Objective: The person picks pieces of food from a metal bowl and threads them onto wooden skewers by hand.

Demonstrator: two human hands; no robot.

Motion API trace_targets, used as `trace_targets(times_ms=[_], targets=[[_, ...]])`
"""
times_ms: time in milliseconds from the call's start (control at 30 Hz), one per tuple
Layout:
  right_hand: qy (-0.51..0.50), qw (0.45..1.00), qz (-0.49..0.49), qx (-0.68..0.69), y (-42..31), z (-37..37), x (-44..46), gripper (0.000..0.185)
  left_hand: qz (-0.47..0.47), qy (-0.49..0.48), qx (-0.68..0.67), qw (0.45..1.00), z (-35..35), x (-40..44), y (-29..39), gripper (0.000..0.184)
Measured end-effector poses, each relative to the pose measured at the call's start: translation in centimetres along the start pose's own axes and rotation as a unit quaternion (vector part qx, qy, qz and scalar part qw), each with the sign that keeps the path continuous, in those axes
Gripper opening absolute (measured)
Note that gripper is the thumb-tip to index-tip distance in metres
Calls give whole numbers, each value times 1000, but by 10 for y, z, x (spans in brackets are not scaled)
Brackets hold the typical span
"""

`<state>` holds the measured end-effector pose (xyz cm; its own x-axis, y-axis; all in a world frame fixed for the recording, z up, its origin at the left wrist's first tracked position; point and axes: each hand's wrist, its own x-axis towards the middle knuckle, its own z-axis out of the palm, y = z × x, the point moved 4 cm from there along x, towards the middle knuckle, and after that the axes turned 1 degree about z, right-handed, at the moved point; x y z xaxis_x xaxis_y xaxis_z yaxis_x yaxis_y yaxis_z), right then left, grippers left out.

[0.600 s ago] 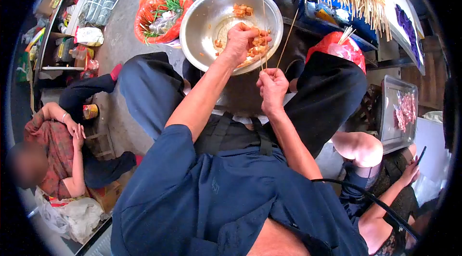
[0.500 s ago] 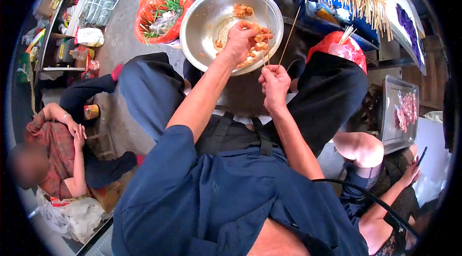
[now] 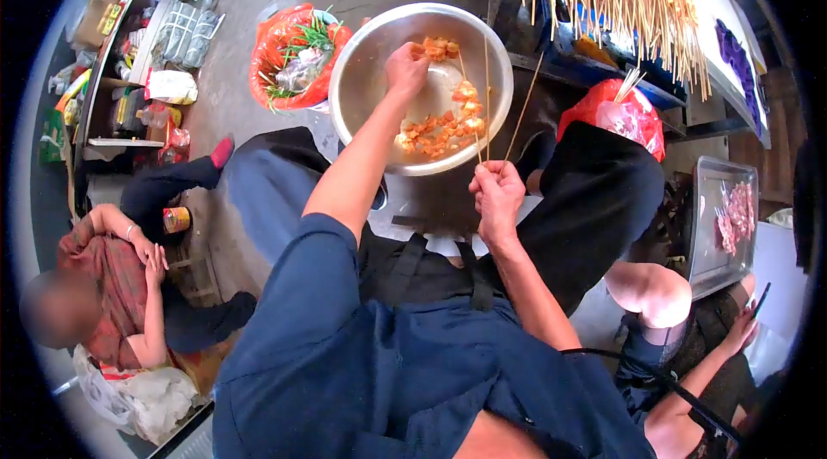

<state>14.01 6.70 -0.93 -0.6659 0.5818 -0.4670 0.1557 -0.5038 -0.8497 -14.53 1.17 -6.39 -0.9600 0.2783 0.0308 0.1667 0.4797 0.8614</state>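
While my right hand (image 3: 498,193) grips the ends of three thin sticks (image 3: 488,97) between finger and thumb, my left hand (image 3: 407,71) is over the big metal bowl (image 3: 355,71). The left fingers are curled, with their tips at a lump of orange food (image 3: 441,49) near the far side of the bowl (I cannot tell if they pinch a bit of it).

One of my sticks has orange and pale bits (image 3: 469,106) on it, and that part is over the inside of the bowl. The middle stick looks bare and stands up over the bowl too. The last one looks bare as well, and it leans out to the right, past the rim. More orange food (image 3: 431,138) lies low in the bowl, on the side near me.

Just left of the bowl is a red bag (image 3: 263,71) with long green stalks (image 3: 308,38) in it. On my right, by my knee, a red and white bag (image 3: 607,110) has pale sticks (image 3: 631,81) poking out. Past that, lots of sticks with orange food (image 3: 620,2) lie on a table (image 3: 728,2), and their bare ends hang over its edge.
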Motion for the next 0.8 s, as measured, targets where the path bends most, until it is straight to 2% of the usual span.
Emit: trace_targets(times_ms=[33, 233, 300, 333, 400, 433, 500, 533, 567, 633, 700, 800], targets=[[-2, 1000, -3, -2, -1, 1, -1, 10, 96, 7, 88, 991, 5, 4, 6, 22], [8, 1000, 22, -13, 2, -2, -1, 11, 134, 3, 124, 983, 27, 20, -1, 27], [11, 1000, 12, -25, 3, -2, 2, 11, 115, -62, 170, 977, 29, 15, 1, 28], [12, 1000, 13, -24, 3, -2, 2, 11, 114, -63, 171, 977, 27, 12, 4, 28], [16, 1000, 4, -20, 1, -2, 0, 11, 41, -67, 126, 989, 24, 6, 2, 23], [17, 1000, 4, -20, 0, -2, -1, 11, 41, -68, 125, 989, 26, 8, -6, 23], [17, 999, 15, -26, -2, -3, -3, 11, 28, -12, 43, 999, 18, 9, -18, 24], [17, 999, 15, -25, -1, -4, -4, 11, -26, -69, -88, 993, 18, 7, -22, 19], [17, 1000, 7, -25, 0, -5, -3, 11, -26, -69, -89, 993, 15, 8, -21, 19], [17, 1000, -1, -25, 1, -6, -2, 11, -163, -86, -219, 958, 14, 5, -27, 10], [19, 1000, 5, -21, 3, -7, -2, 11, -160, -86, -196, 964, 10, 6, -30, 10], [19, 1000, -2, -4, 2, -5, -3, 10, -177, -98, -266, 942, 3, 9, -39, 15]])
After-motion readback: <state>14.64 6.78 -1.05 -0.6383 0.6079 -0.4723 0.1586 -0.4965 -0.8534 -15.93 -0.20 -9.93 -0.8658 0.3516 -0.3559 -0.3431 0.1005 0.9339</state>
